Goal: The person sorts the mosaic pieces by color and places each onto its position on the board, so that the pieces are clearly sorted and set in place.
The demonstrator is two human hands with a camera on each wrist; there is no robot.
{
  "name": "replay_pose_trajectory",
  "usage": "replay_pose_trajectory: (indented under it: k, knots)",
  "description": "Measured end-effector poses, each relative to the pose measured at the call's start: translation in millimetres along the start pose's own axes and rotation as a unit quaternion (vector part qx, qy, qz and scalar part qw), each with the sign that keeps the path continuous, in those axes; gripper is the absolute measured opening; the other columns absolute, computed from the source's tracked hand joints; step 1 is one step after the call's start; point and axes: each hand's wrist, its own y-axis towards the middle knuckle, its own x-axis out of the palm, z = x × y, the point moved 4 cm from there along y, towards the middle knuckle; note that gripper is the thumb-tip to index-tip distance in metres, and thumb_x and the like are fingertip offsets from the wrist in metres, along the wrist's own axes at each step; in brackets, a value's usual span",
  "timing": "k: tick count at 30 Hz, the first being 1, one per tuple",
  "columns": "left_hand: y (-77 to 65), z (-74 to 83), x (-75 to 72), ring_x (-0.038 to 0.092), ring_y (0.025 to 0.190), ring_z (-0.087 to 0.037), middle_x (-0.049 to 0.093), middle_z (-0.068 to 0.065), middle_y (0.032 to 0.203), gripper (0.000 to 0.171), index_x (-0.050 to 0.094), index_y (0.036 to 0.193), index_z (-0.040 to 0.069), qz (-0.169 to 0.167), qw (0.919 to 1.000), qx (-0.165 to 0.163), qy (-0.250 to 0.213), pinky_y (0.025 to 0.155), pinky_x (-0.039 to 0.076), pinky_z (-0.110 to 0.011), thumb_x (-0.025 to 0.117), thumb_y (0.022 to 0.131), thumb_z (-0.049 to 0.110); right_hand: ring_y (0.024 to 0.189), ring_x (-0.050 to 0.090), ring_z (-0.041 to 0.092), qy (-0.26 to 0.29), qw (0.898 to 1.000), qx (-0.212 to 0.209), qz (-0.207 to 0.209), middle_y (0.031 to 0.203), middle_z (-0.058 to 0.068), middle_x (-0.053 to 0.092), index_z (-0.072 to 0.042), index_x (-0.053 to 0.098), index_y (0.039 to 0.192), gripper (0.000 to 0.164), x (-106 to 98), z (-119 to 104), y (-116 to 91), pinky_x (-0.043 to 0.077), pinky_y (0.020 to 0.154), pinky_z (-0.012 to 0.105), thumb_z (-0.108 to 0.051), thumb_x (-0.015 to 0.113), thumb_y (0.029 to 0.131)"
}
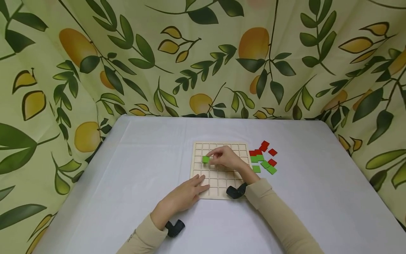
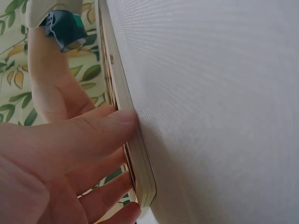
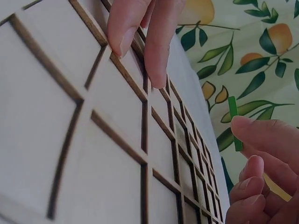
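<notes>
A square wooden grid board (image 1: 219, 175) with recessed cells lies on the table. My right hand (image 1: 226, 157) is over the upper left part of the board, pinching a flat green square tile (image 1: 205, 159) between thumb and fingertip. Seen edge-on in the right wrist view, the green tile (image 3: 232, 106) stands off the grid surface. My left hand (image 1: 187, 192) rests at the board's near left corner, fingers extended over the cells. In the left wrist view its thumb (image 2: 114, 126) presses against the board's side edge.
Several loose red tiles (image 1: 272, 152) and green tiles (image 1: 271, 169) lie scattered just right of the board, some overlapping. A white cloth (image 1: 142, 158) covers the table. Patterned curtains (image 1: 177, 81) hang behind and at the sides. A black wrist device (image 1: 236, 191) overlaps the board's near right part.
</notes>
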Motion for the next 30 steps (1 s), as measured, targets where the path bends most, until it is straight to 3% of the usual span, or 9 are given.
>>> replay_pose_trajectory:
  k: [5, 11, 30]
  knots:
    - [-1.4, 0.2, -0.5, 0.037, 0.143, -0.036, 0.041, -0.016, 0.153, 0.044, 0.055, 0.137, 0.012, 0.0, 1.0, 0.0, -0.001, 0.116, 0.039, -0.048, 0.06, 0.093, 0.008, 0.058, 0.043, 0.006, -0.001, 0.999, -0.033, 0.0, 0.064, -0.008, 0.054, -0.002, 0.073, 0.102, 0.026, 4, -4, 4, 0.036, 0.051, 0.018, -0.011, 0.078, 0.078]
    - [0.3, -0.2, 0.2, 0.039, 0.142, -0.037, 0.042, -0.018, 0.151, 0.044, 0.056, 0.136, 0.011, 0.007, 0.9998, 0.013, 0.015, 0.115, 0.04, -0.048, 0.061, 0.092, 0.008, 0.06, 0.044, 0.008, -0.018, 1.0, 0.007, 0.006, 0.065, -0.004, 0.055, -0.001, 0.073, 0.106, 0.028, 9, -4, 13, 0.037, 0.054, 0.017, -0.008, 0.077, 0.079]
    - [1.8, 0.4, 2.3, 0.037, 0.144, -0.035, 0.041, -0.016, 0.153, 0.044, 0.055, 0.137, 0.012, -0.001, 0.9999, 0.008, 0.015, 0.115, 0.039, -0.048, 0.059, 0.094, 0.008, 0.057, 0.043, 0.008, -0.023, 0.999, 0.047, -0.004, 0.063, -0.006, 0.054, 0.001, 0.073, 0.107, 0.029, 19, 0, 34, 0.034, 0.051, 0.016, -0.007, 0.076, 0.08]
